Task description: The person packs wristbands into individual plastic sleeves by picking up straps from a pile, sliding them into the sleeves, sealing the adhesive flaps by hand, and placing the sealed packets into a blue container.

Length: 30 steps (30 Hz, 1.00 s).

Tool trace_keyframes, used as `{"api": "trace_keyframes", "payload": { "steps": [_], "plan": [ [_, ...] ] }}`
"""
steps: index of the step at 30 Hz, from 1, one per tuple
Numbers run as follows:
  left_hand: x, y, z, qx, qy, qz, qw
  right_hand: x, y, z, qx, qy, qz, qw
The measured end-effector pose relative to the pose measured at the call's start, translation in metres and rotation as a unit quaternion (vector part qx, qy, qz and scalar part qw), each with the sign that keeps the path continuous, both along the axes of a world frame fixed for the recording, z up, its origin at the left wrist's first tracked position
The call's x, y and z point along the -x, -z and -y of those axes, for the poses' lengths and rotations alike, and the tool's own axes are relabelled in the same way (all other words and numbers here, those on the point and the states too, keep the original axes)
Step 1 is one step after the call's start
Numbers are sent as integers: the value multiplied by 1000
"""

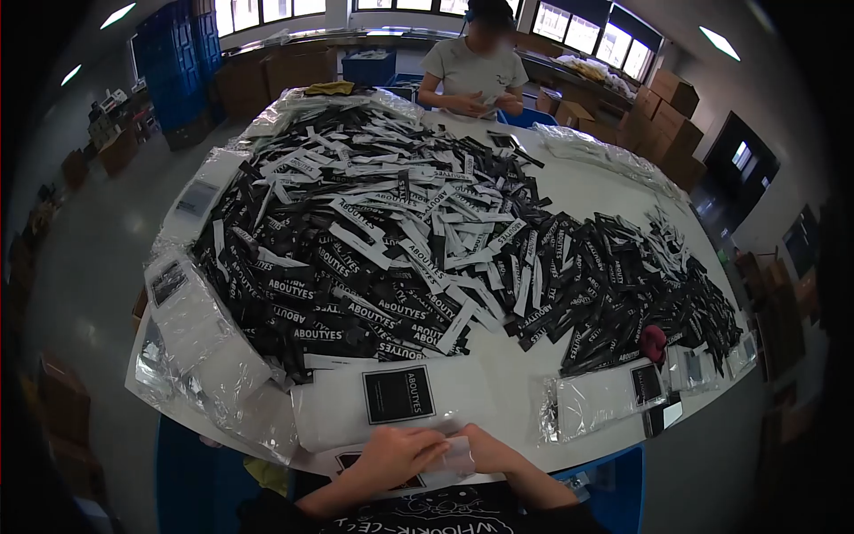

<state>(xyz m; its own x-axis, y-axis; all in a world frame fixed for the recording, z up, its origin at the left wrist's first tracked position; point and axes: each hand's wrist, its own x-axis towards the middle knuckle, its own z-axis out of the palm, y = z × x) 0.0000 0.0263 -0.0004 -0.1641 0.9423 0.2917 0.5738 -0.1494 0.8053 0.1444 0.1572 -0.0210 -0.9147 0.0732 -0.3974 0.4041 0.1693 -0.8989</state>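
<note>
At the table's near edge my left hand [402, 454] is closed, its fingers pinching a translucent plastic bag [457, 457]. My right hand [487, 449] grips the other side of that bag; its fingertips are partly hidden. Just beyond both hands lies a stack of white plastic bags [334, 411], the top one bearing a black ABOUTYES label [398, 395]. Another bag with a black print [347, 459] shows under my left wrist, partly covered by the forearm. A large heap of black and white ABOUTYES strips [356, 258] spreads behind the stack.
Packed bags line the left edge [200, 334] and the near right [596, 405]. A pink-red round object [653, 343] rests by the right-hand strips. Across the white table [614, 191] a person [476, 67] handles something small. Blue bins [200, 485] stand below the near edge.
</note>
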Motion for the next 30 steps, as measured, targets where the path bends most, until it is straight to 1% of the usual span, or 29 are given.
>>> {"api": "trace_keyframes", "payload": {
  "steps": [1, 2, 3, 4, 6, 7, 9, 10, 11, 12, 13, 15, 16, 18, 20, 22, 23, 24, 25, 26, 27, 28, 29, 30],
  "plan": [
    [3, -3, 1, 17, -13, -16, 1000, -4, 2, -5, -5, 3, -2, 1000],
    [5, -4, 2, 13, -12, -17, 1000, -10, 6, -13, 37, -34, -54, 997],
    [7, -4, 4, 25, -15, 6, 1000, -13, 7, -18, 78, -72, -106, 989],
    [7, -4, 4, 37, -18, 28, 999, -13, 7, -19, 73, -72, -108, 989],
    [0, 2, 2, 10, -2, 5, 1000, -13, 5, -16, 107, -98, -102, 984],
    [-3, 4, 0, -15, 12, -18, 1000, -13, 5, -17, 103, -96, -101, 985],
    [2, 2, 3, -4, 8, -2, 1000, -13, 4, -24, 59, -134, -49, 988],
    [4, 0, 3, 10, 2, 13, 1000, -12, 1, -22, 54, -135, -49, 988],
    [3, 1, 2, 6, 1, 12, 1000, -13, -1, -17, 82, -110, -75, 988],
    [-1, 2, 2, -3, -5, -18, 1000, -12, -3, -13, 111, -85, -101, 985],
    [-4, 4, 3, -10, -10, -48, 999, -10, -3, -12, 109, -85, -102, 985],
    [-8, 7, 3, -15, -28, -60, 998, -6, -3, -8, 25, -134, -103, 985],
    [-9, 7, 3, -21, -44, -71, 996, -3, -3, -9, 25, -135, -106, 985],
    [-15, 8, 3, -37, -54, -94, 993, 3, -8, -13, -60, -148, 23, 987],
    [-17, 7, 5, -53, -61, -115, 990, 6, -11, -14, -61, -136, -3, 989],
    [-12, 4, 4, -84, -104, -83, 987, 4, -11, -17, -69, -127, -29, 989],
    [-10, 0, 6, -87, -105, -84, 987, -2, -8, -21, 42, -8, -74, 996],
    [-7, -7, 8, -81, -193, -49, 977, -4, -11, -21, 151, 111, -118, 975],
    [-6, -12, 8, -75, -278, -13, 957, -6, -15, -17, 245, 157, -192, 937],
    [-10, -9, 9, -103, -310, 33, 944, -7, -21, -11, 242, 159, -193, 938],
    [-14, -7, 10, -101, -306, 34, 946, -6, -33, -1, 113, 126, -217, 961],
    [-17, -5, 12, -146, -255, 33, 955, -4, -39, 4, -16, 92, -235, 967],
    [-20, -5, 13, -190, -202, 33, 960, -5, -39, 1, -3, 78, -250, 965],
    [-12, -25, 15, -74, -112, 120, 984, -5, -42, 1, -3, 82, -250, 965]
  ]
}}
